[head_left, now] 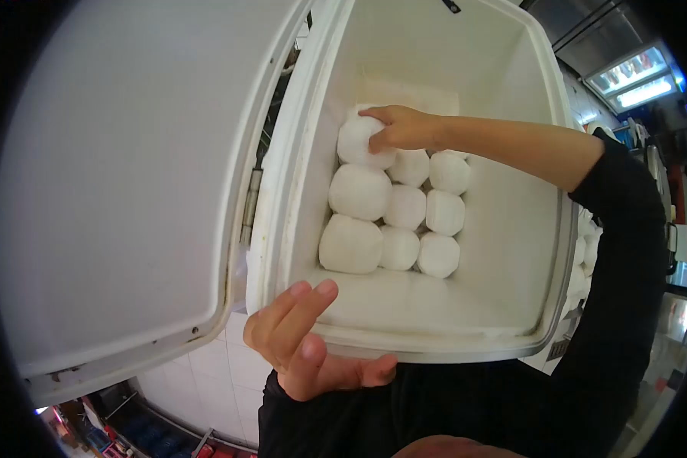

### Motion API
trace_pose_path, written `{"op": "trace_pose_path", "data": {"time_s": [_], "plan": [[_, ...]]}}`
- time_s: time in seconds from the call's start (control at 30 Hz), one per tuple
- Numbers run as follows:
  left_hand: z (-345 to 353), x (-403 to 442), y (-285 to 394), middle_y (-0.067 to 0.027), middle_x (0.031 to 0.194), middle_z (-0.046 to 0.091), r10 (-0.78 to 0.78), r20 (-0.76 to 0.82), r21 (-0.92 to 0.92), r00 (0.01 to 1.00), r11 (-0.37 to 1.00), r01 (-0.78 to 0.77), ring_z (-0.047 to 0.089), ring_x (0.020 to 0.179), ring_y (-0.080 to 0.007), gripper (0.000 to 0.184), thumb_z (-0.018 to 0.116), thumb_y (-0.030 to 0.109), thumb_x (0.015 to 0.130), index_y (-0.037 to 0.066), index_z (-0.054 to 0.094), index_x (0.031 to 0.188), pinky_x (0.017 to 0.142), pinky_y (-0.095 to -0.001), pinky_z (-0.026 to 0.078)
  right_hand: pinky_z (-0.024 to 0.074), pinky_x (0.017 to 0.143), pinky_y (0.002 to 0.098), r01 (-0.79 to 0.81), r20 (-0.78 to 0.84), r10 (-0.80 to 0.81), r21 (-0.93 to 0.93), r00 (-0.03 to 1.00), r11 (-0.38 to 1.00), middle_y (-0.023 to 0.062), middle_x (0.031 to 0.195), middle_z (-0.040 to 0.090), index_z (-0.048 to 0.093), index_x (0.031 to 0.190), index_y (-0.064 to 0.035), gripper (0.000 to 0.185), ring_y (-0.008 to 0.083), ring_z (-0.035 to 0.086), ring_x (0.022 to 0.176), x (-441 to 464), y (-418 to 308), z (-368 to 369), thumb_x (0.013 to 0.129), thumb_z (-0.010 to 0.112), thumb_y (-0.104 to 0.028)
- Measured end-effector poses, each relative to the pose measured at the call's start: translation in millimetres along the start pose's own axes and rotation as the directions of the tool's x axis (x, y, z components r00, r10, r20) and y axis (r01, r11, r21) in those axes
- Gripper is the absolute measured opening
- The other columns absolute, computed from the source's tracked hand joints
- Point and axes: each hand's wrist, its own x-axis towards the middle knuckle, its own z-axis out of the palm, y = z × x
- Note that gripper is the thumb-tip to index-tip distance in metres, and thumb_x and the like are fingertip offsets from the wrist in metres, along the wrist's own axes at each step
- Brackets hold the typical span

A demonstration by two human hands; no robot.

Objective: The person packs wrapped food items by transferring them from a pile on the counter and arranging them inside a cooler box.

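Observation:
My right hand (pixel 401 128) reaches down into a deep white chest (pixel 504 305). Its thumb and fingers are set on a white rounded block (pixel 351 145) in the far left corner. More white rounded blocks (pixel 361 192) lie packed in rows on the chest floor, larger in the left row and smaller in the middle and right rows. My right forearm hides some of the far ones. Over the near left corner of the rim, my left hand (pixel 301 343) has its fingers spread and holds nothing. Whether it touches the rim I cannot tell.
The chest's raised white lid (pixel 130 191) stands at the left on a metal hinge (pixel 250 206). Crates (pixel 153 427) are on the tiled floor (pixel 214 382) at the lower left. A lit glass-front cabinet (pixel 637 76) is at the upper right. More white pieces (pixel 584 252) show beyond my right sleeve.

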Motion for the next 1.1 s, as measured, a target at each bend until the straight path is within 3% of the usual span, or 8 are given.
{"op": "trace_pose_path", "data": {"time_s": [0.23, 0.3, 0.37, 0.43, 0.57, 0.67, 0.9, 1.1], "plan": [[3.2, -8.9, 1.9, -0.0262, 0.105, 0.053, -0.070, 0.007, -0.116, 0.998, 0.991, 0.071, 0.055, 0.093, -0.0306, 0.071, 0.053, 0.043, 0.083, -0.002, 0.027, 0.130, 0.084, -0.0428, 0.044, 0.0276, 0.107, 0.0431, 0.324, 0.290, -0.236, -0.306, 0.927, 0.895, 0.0152, 0.142, 0.039, 0.046, 0.134, -0.0090, 0.059, 0.0315, 0.034, 0.132, 61.9, 47.3, -14.9, 0.080, 0.057, -0.031], [8.7, -4.8, 3.8, -0.0257, 0.106, 0.053, -0.086, -0.071, -0.165, 0.994, 0.984, 0.074, 0.055, 0.098, -0.0309, 0.066, 0.052, 0.037, 0.085, -0.005, 0.029, 0.129, 0.091, -0.0426, 0.042, 0.0267, 0.108, 0.0459, 0.952, 0.746, -0.600, -0.291, 0.290, 0.097, 0.0080, 0.143, 0.042, 0.048, 0.134, -0.0175, 0.055, 0.0307, 0.032, 0.134, 147.1, 84.4, -48.7, 0.081, 0.057, -0.032], [3.8, -4.0, 5.3, -0.0236, 0.116, 0.048, -0.122, -0.050, -0.215, 0.991, 0.971, 0.109, 0.058, 0.096, -0.0327, 0.069, 0.061, 0.028, 0.082, -0.007, 0.027, 0.130, 0.089, -0.0448, 0.043, 0.0296, 0.106, 0.0430, 0.206, 0.299, -0.091, -0.379, 0.950, 0.902, 0.0135, 0.147, 0.024, 0.053, 0.129, -0.0130, 0.053, 0.0301, 0.029, 0.134, 0.2, -7.0, -26.9, 0.083, 0.055, -0.038], [2.5, -10.2, 10.2, -0.0203, 0.109, 0.056, -0.043, -0.070, -0.180, 0.997, 0.983, 0.029, 0.055, 0.101, -0.0264, 0.051, 0.059, 0.016, 0.088, -0.005, 0.033, 0.127, 0.094, -0.0382, 0.040, 0.0383, 0.099, 0.0483, 0.142, -0.003, -0.178, -0.588, 0.984, 0.796, 0.0095, 0.128, 0.055, 0.055, 0.125, -0.0129, 0.045, 0.0249, 0.047, 0.122, -37.9, -38.3, -25.8, 0.083, 0.058, -0.028], [-12.0, -51.9, 35.4, -0.0182, 0.112, 0.048, 0.020, -0.354, -0.080, 0.935, 0.995, -0.051, 0.052, 0.096, -0.0283, 0.045, 0.060, 0.018, 0.086, -0.002, 0.036, 0.119, 0.089, -0.0415, 0.042, 0.0471, 0.086, 0.0405, 0.446, 0.027, -0.663, -0.759, 0.748, 0.473, 0.0273, 0.107, 0.062, 0.054, 0.118, 0.0081, 0.050, 0.0347, 0.060, 0.100, -191.5, -43.0, -35.5, 0.078, 0.058, -0.022], [-0.1, -86.6, 97.2, -0.0113, 0.090, 0.050, 0.173, -0.423, -0.224, 0.889, 0.931, -0.287, 0.053, 0.085, -0.0262, 0.040, 0.062, 0.026, 0.087, 0.001, 0.040, 0.110, 0.074, -0.0376, 0.046, 0.0443, 0.090, 0.0346, 0.238, -0.144, -0.371, -0.548, 0.917, 0.802, 0.0095, 0.109, 0.063, 0.058, 0.119, -0.0055, 0.036, 0.0231, 0.058, 0.105, -343.7, 12.5, -7.0, 0.088, 0.056, -0.024], [88.3, -156.0, 268.6, -0.0129, 0.094, 0.060, 0.001, 0.625, -0.544, 0.781, 0.718, 0.434, 0.059, 0.080, -0.0229, 0.036, 0.066, 0.003, 0.078, 0.000, 0.055, 0.112, 0.067, -0.0310, 0.047, 0.0490, 0.066, 0.0295, -0.372, -0.674, 0.125, -0.235, 0.728, 0.898, 0.0071, 0.092, 0.064, 0.057, 0.115, -0.0039, 0.040, 0.0150, 0.060, 0.083, -548.1, 306.3, 45.5, 0.079, 0.069, -0.018], [156.4, -200.8, 360.2, -0.0097, 0.100, 0.058, 0.104, 0.953, -0.302, 0.285, 0.430, 0.851, 0.058, 0.085, -0.0152, 0.039, 0.064, 0.017, 0.086, 0.001, 0.051, 0.119, 0.068, -0.0280, 0.049, 0.0466, 0.088, 0.0358, -0.103, -0.962, -0.028, -0.058, 0.272, 0.993, 0.0137, 0.113, 0.060, 0.051, 0.124, -0.0031, 0.073, 0.0271, 0.058, 0.101, -506.8, 458.2, 162.2, 0.064, 0.084, -0.030]]}}
